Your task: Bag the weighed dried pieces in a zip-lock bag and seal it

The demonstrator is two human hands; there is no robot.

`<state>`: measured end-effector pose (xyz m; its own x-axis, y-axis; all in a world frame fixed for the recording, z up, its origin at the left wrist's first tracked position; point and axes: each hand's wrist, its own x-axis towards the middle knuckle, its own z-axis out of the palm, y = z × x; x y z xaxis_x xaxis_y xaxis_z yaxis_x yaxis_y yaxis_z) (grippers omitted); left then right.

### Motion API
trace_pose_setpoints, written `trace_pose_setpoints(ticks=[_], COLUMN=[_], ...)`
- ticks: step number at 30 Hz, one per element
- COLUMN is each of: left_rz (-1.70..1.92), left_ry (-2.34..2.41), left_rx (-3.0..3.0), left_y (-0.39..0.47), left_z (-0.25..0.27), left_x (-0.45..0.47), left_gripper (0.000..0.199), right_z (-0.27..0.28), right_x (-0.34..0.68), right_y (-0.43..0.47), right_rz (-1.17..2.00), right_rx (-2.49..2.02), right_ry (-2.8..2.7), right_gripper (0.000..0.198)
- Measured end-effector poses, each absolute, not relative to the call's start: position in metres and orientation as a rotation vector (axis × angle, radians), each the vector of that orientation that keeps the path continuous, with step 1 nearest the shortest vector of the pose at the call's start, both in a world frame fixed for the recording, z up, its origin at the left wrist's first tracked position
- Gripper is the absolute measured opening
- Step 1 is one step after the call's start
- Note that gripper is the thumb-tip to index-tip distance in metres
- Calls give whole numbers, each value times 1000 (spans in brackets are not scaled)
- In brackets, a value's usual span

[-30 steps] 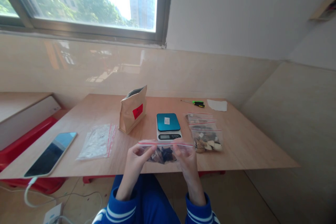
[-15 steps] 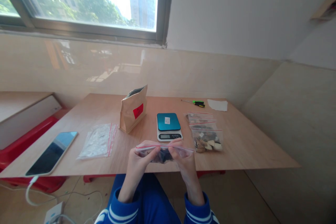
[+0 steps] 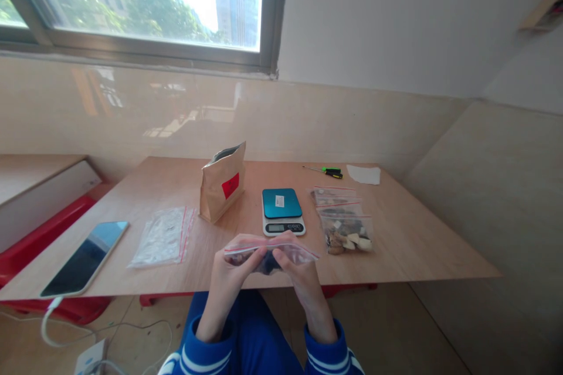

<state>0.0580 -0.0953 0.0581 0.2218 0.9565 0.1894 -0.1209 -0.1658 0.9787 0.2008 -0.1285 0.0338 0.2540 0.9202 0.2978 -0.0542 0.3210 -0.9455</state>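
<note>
A clear zip bag [image 3: 269, 262] with a red seal line and dark contents is held up between both hands at the table's front edge. My left hand [image 3: 237, 263] pinches its top edge left of the middle, thumb on the near side. Close beside it, my right hand [image 3: 294, 261] grips the same edge, its thumb near the left thumb. The fingers behind the bag are partly hidden. Just beyond the hands lies a digital kitchen scale [image 3: 282, 211] with a blue-green plate. Several filled zip bags [image 3: 347, 234] overlap to the right, the nearest holding pale and brown dried pieces.
A kraft paper pouch [image 3: 222, 184] with a red label stands open-topped left of the scale. Flat zip bags [image 3: 162, 237] and a phone [image 3: 85, 258] on a cable lie further left. Screwdrivers [image 3: 329, 171] and white paper [image 3: 364, 174] lie at the back of the wooden table [image 3: 417, 240].
My right hand has slid left along the bag's seal, bringing the two thumbs closer together. The left hand still grips in nearly the same place.
</note>
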Motion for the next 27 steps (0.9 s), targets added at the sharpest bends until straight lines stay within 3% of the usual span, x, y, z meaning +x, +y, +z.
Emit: trace_pose_setpoints(ticks=[11, 16, 20, 24, 27], left_rz=[1310, 1023, 850, 881, 985], left_ry=[1023, 829, 755, 834, 916], left_rx=[1349, 1362, 1232, 1110, 1240], left_y=[-104, -95, -96, -91, -77], left_z=[44, 42, 39, 36, 36], left_x=[77, 80, 100, 113, 100], left_gripper=[23, 48, 57, 67, 64], right_z=[32, 15, 13, 7, -6], right_x=[202, 237, 273, 328, 386], right_y=[-126, -135, -147, -154, -150], right_rz=[616, 686, 616, 497, 366], right_rx=[-1089, -1221, -1364, -1482, -1604], right_ry=[-1097, -908, -871, -758, -651], right_gripper=[17, 37, 41, 49, 65])
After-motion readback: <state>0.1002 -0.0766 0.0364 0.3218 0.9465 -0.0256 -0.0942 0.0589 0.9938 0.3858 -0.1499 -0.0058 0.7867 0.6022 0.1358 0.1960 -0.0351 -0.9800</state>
